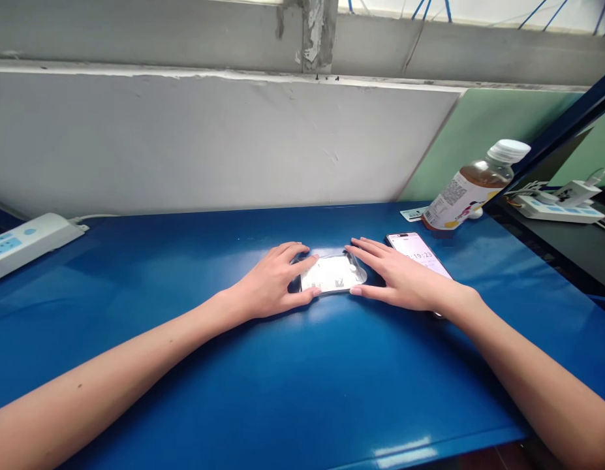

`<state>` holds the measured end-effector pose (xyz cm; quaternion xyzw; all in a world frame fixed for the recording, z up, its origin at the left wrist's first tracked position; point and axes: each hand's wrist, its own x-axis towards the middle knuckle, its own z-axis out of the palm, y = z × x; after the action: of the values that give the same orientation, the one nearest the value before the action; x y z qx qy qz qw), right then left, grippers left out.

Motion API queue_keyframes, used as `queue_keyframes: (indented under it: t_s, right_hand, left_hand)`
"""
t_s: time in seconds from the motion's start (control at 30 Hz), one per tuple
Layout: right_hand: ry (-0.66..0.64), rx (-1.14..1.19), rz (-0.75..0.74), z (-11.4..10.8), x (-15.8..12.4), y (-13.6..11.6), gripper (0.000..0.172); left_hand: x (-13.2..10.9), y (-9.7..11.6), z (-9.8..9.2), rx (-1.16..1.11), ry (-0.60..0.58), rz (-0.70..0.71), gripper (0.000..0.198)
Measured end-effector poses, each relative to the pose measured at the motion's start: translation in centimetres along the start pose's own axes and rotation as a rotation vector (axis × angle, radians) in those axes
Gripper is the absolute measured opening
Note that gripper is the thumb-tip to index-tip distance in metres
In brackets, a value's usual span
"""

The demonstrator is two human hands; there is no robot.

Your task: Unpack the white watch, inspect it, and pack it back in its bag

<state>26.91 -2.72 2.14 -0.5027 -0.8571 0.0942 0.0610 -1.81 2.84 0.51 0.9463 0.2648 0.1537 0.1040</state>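
Observation:
A small flat packet (335, 273) in shiny clear plastic, with a white printed label, lies on the blue tabletop (292, 385). My left hand (275, 281) is at its left end, the thumb on the near edge and the index finger over the far left part. Holding the right end is my right hand (397, 271), its thumb at the near corner and fingers at the far corner. Both hands have their fingers curved around the packet. What is inside the packet cannot be made out. Partly behind my right hand lies a phone (414, 247) with a lit screen showing digits.
A capped drink bottle (466, 189) stands at the back right beside a small card (414, 214). One white power strip (32, 241) sits at the far left; another power strip (559, 207) with plugs lies beyond the blue post. A wall (224, 143) closes off the back.

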Motion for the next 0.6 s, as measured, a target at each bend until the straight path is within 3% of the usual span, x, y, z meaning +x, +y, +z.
queue_keyframes:
  t_s: [0.6]
  right_hand:
    - [0.000, -0.023, 0.004, 0.03, 0.15, -0.39, 0.085]
  left_hand:
    - [0.13, 0.19, 0.08, 0.012, 0.009, -0.030, 0.068]
